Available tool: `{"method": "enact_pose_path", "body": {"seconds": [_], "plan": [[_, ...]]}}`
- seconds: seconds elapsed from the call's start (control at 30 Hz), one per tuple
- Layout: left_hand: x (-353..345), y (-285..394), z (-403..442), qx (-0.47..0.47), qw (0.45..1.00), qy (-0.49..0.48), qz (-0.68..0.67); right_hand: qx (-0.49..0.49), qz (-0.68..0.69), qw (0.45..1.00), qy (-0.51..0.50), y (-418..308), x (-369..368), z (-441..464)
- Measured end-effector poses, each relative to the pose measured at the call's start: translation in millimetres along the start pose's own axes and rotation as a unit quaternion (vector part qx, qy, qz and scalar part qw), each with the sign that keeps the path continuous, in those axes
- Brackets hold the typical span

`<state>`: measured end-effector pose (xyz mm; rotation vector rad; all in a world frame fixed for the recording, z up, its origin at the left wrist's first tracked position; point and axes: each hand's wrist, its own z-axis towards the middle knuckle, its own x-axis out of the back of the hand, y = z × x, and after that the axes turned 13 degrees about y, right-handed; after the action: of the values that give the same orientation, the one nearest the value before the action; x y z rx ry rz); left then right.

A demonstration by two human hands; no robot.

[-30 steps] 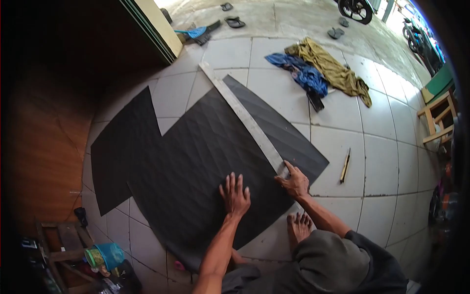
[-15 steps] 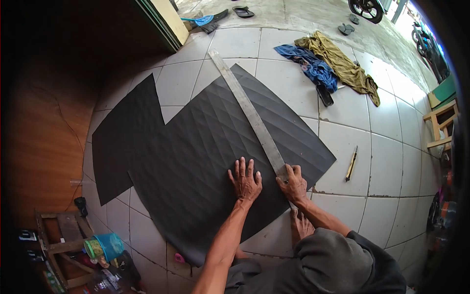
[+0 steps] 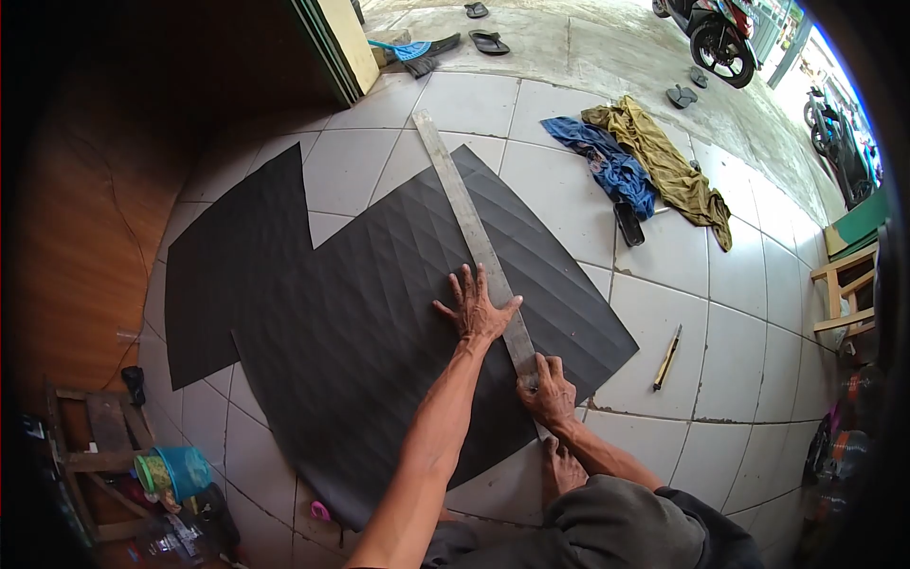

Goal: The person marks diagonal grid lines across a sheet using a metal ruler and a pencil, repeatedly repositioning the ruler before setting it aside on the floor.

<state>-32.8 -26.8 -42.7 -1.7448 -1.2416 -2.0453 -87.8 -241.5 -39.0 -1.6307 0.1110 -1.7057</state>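
Note:
A large black sheet (image 3: 379, 313) with faint diagonal creases and a notched outline lies on the tiles. Across its right part runs a long metal ruler (image 3: 462, 204), its far end sticking out past the sheet's edge. My left hand (image 3: 481, 313) is open on the sheet, fingers spread, with its thumb over the ruler's left edge. Closed around the ruler near its close end is my right hand (image 3: 548, 391); its fingers hide part of the metal. My bare foot (image 3: 564, 469) is just behind that end.
A yellow-and-black cutter knife (image 3: 667, 358) lies on the tiles at right. Blue cloth (image 3: 607, 161) and olive cloth (image 3: 673, 171) are heaped ahead, beside a black phone-like object (image 3: 627, 225). A wooden frame with a blue cup (image 3: 188, 471) stands at lower left, near a wooden panel (image 3: 85, 275).
My left hand has moved forward and right, from the bare sheet onto the ruler's edge, fingers spreading wider. My right hand stays on the ruler's close end. The camera view has shifted slightly.

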Motion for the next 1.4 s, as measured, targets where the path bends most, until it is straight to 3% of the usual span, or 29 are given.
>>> {"method": "enact_pose_path", "body": {"seconds": [1.4], "plan": [[5.5, 0.1, -2.2, -0.019, 0.999, -0.021, 0.022, 0.03, 0.007, 0.999, 0.008, 7.7, 2.3, -1.6]]}}
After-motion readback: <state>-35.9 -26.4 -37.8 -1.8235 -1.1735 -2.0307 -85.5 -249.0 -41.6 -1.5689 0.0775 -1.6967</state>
